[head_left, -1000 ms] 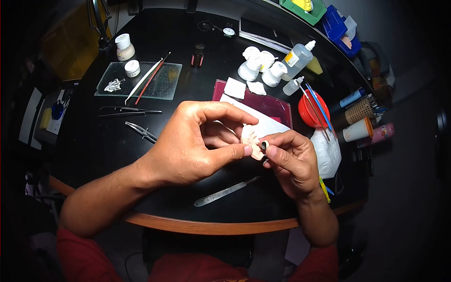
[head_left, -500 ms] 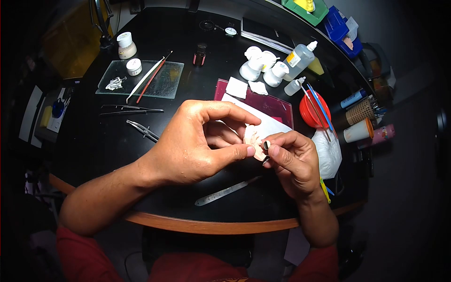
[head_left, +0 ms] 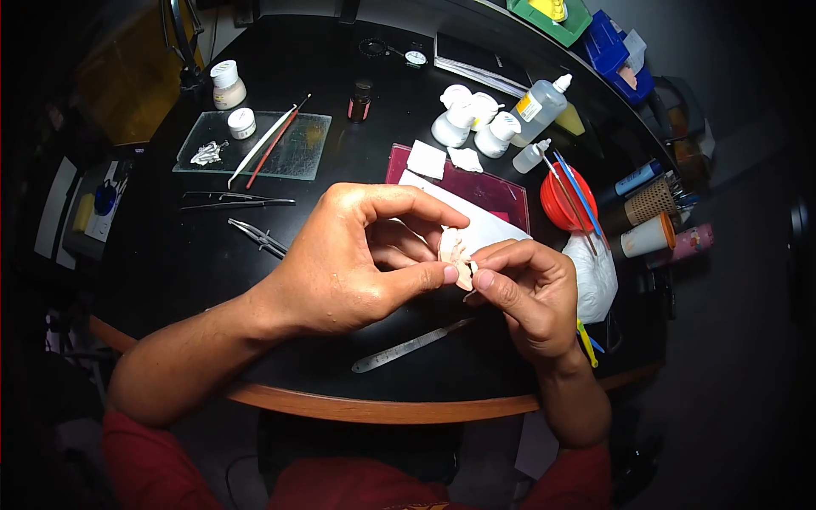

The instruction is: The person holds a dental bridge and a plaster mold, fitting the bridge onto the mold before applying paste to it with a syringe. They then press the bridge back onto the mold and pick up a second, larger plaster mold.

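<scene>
Between the thumb and fingers of my left hand (head_left: 353,259) is a pale pink dental model (head_left: 452,248), raised above the desk. My right hand (head_left: 535,293) pinches a small white dental crown (head_left: 474,267) between thumb and index finger, right at the model's lower right edge. Fingertips cover most of the crown. Under the hands lie a white paper sheet (head_left: 489,223) and, further down, a flat metal strip with marks (head_left: 408,346).
Left of the hands are tweezers (head_left: 242,201), locking forceps (head_left: 257,238) and a glass slab (head_left: 293,153) bearing a jar and two thin instruments. Behind are a maroon tray (head_left: 510,191), white bottles (head_left: 450,129) and a clear bottle (head_left: 537,115). A red cup (head_left: 568,200) stands right.
My right hand has moved slightly left, bringing the crown against the model's edge; the crown's dark inner side no longer shows. My left hand has barely moved.
</scene>
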`<state>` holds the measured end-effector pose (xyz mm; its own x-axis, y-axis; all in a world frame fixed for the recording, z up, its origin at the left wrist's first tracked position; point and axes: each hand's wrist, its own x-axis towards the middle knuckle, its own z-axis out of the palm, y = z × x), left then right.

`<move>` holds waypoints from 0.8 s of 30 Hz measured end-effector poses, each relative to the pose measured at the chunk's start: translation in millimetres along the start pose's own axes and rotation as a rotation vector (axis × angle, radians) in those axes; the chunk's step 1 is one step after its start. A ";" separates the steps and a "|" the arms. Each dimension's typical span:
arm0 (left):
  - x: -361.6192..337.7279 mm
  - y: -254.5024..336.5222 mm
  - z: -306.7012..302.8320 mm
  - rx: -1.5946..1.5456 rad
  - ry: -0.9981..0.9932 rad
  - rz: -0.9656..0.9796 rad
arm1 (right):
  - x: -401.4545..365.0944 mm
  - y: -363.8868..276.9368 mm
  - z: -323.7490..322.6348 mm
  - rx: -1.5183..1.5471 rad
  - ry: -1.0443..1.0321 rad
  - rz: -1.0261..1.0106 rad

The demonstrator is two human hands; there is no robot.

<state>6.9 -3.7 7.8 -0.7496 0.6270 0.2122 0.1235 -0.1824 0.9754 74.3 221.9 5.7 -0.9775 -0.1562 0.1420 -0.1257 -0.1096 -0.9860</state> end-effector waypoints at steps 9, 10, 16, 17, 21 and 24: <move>0.0 -0.8 0.7 0.013 0.000 -0.012 | 0.0 -2.1 3.0 -0.055 0.004 0.013; -0.2 -0.6 0.8 0.023 0.000 -0.016 | 0.3 -2.2 2.7 -0.073 -0.006 -0.002; -0.5 2.6 1.9 0.043 0.005 -0.024 | -0.4 -2.8 3.2 -0.180 -0.016 -0.071; -0.6 2.2 2.2 0.032 0.005 -0.025 | -0.4 -2.7 3.6 -0.183 -0.011 -0.072; -0.2 -0.9 3.0 0.006 0.006 -0.015 | 0.7 -0.1 2.8 -0.367 -0.021 -0.233; -0.4 -0.1 3.7 -0.041 0.003 -0.034 | 1.5 -0.9 3.9 -0.394 -0.027 -0.301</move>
<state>9.6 -1.2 7.9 -0.7550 0.6308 0.1791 0.0713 -0.1925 0.9787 73.6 218.0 7.2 -0.8840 -0.2003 0.4225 -0.4612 0.2251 -0.8583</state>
